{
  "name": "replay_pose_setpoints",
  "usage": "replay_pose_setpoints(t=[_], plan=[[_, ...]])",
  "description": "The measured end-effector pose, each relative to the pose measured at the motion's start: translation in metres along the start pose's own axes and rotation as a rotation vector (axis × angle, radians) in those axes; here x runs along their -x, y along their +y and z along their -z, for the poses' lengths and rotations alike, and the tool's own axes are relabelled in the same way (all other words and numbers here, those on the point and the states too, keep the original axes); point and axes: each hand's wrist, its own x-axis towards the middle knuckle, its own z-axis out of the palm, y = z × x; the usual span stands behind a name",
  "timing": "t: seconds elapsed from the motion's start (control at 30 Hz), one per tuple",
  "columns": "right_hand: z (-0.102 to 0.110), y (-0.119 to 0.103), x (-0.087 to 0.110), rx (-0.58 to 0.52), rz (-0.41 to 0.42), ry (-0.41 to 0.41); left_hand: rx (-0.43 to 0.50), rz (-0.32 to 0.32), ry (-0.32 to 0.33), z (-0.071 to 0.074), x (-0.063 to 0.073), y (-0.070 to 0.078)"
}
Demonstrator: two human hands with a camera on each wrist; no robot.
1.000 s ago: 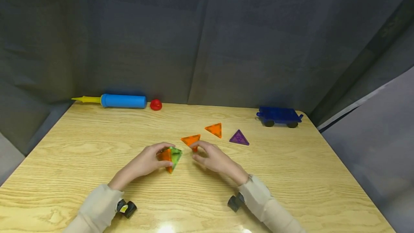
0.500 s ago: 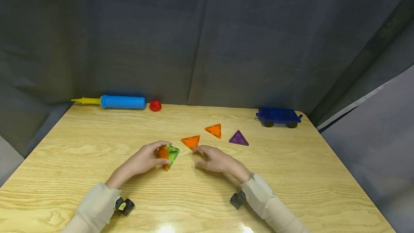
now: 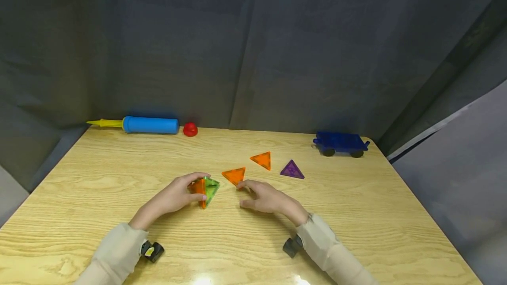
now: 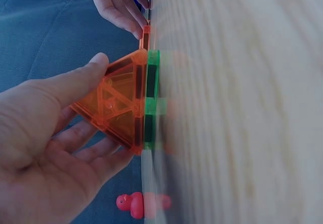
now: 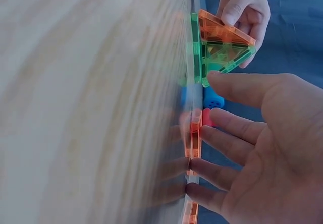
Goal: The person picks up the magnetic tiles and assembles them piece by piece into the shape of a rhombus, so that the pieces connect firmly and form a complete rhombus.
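My left hand (image 3: 178, 195) holds a small pyramid of see-through magnetic tiles, thumb on one side and fingers on the other. Its orange side tile (image 4: 113, 100) leans up from a green base tile (image 4: 151, 100) low over the table, and another green side (image 5: 229, 57) shows in the right wrist view. To the right, a loose orange triangular tile (image 3: 234, 174) lies flat. The fingertips of my right hand (image 3: 265, 196) are right at its near corner, the fingers loosely spread and the thumb apart. A second orange triangle (image 3: 262, 160) and a purple triangle (image 3: 292, 169) lie farther back.
At the back left of the wooden table (image 3: 119, 162) lies a blue hand pump (image 3: 151, 125) with a yellow nozzle. Next to it sits a red toy duck (image 4: 133, 204). A dark blue wheeled toy cart (image 3: 341, 143) stands at the back right, before a dark curtain (image 3: 253, 47).
My left hand has shifted slightly left with the tile pyramid. My right hand has drawn back a little toward the right, its fingertips now at the loose orange tile's near corner.
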Motion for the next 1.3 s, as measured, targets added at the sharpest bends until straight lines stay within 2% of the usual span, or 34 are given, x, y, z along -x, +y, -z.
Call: replay_pose_setpoints(t=[0.27,0.5,1.07,1.3], plan=[[-0.002,-0.002,0.008,0.009,0.009,-0.005,-0.020,-0.012,0.005,0.000,-0.001,0.001],[-0.004,-0.003,0.018,-0.008,0.014,-0.022,-0.017,0.003,-0.002,0.001,0.000,0.001],[-0.009,-0.011,0.044,-0.051,0.035,-0.074,-0.026,-0.038,-0.001,0.001,0.000,-0.002],[-0.014,-0.015,0.055,-0.026,0.065,-0.089,-0.022,-0.022,0.001,-0.001,0.000,-0.002]])
